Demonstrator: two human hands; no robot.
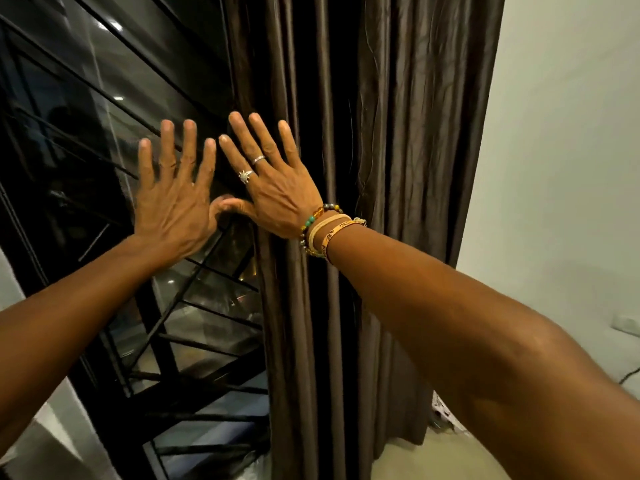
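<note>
My left hand [175, 199] is raised with its fingers straight and spread, in front of a dark glass window [104, 109] crossed by black metal bars. My right hand [273, 187] is beside it, fingers also straight and spread, over the left edge of a dark brown curtain [398, 133]. The two thumbs meet between the hands. The right hand wears two silver rings, and beaded and woven bracelets sit on its wrist. Neither hand holds anything. Whether the palms touch the glass or the cloth cannot be told.
The curtain hangs in folds down to a pale floor [415, 455]. A white wall [571, 168] stands to the right, with a wall socket [627, 323] and a dark cable [628, 375] low at the right edge. Lights reflect in the glass.
</note>
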